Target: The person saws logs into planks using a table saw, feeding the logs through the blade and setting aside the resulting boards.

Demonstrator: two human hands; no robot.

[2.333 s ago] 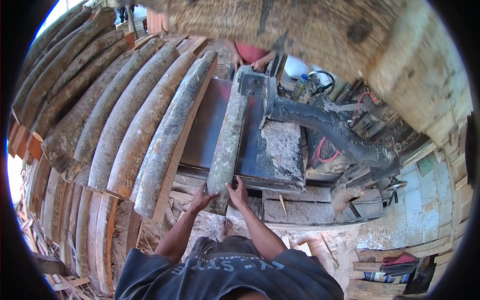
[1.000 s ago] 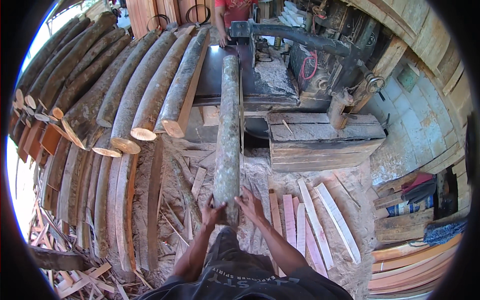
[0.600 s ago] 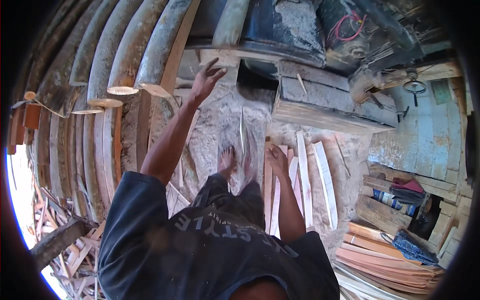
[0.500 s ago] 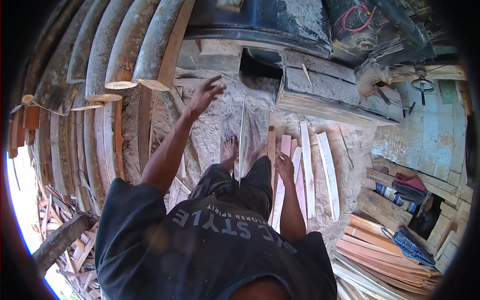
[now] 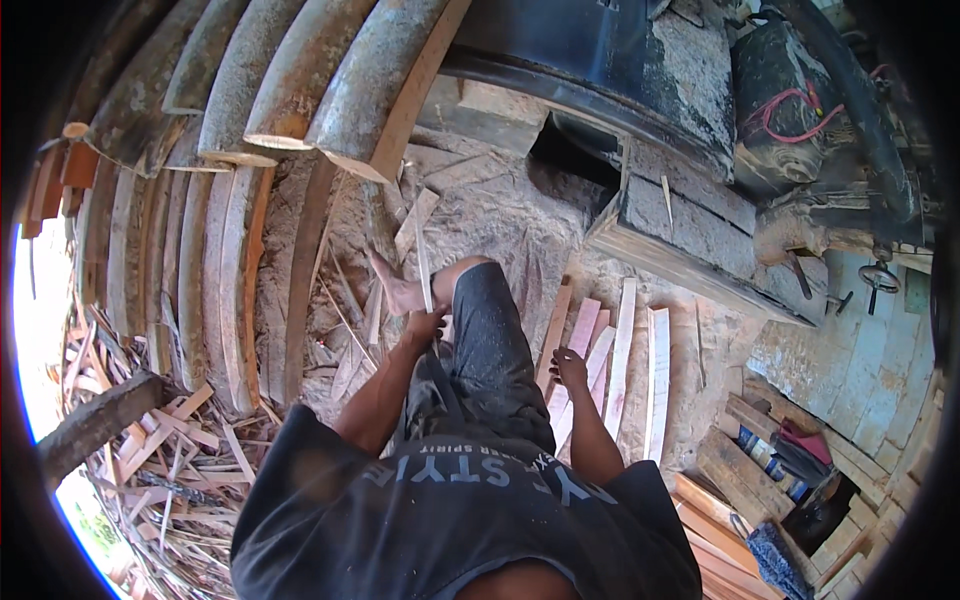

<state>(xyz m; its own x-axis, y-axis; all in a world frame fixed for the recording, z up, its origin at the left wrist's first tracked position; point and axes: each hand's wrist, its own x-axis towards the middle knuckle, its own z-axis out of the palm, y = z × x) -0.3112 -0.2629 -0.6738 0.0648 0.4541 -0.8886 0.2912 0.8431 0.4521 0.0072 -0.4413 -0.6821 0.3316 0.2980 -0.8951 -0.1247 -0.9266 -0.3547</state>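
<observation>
My left hand is closed around a long, thin, pale wooden strip, in front of my left leg. The strip's far end rises past my bare foot. Low on my right hangs my right hand, fingers loosely bent and apart, with nothing visible in it. It is nearest to several sawn boards lying side by side on the dusty ground, some pinkish and some pale.
Several bark-covered half logs are stacked at far left, above a heap of wood offcuts. A dusty wooden box-like bench and dark machinery stand ahead. More cut boards lie at near right, beside a blue cloth.
My left hand has come down and back from its outstretched position and taken hold of the strip. My body and view have turned, and my left leg has moved leftward.
</observation>
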